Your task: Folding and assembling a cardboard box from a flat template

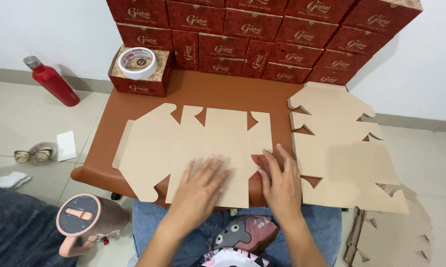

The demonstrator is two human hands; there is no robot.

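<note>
Cardboard, die-cut and unfolded, lies flat across the middle of the frame: a tan box blank (193,146) spread on a brown counter (218,91). The left hand (203,180) presses palm-down on the blank's lower middle panel, fingers spread and straight, its grip open and closed on nothing. The right hand (280,180) lies flat just beside it, at the blank's lower right edge, fingers stretched forward and likewise open, the fingertips near the edge of a stack of blanks (346,163) that fills the right of the frame and overhangs the counter's right side.

Along the top of the frame, dark red boxes (262,34) are stacked in rows against the white wall. At the upper left, one red box stands apart with a white tape roll (137,63) on top. A red bottle (52,81) lies tilted on the tiled floor at far left, with a pair of glasses (33,155) and a white paper scrap (66,145) below it. A pink lidded jug (87,222) stands at lower left. More cut cardboard (396,237) rests on the floor at lower right.
</note>
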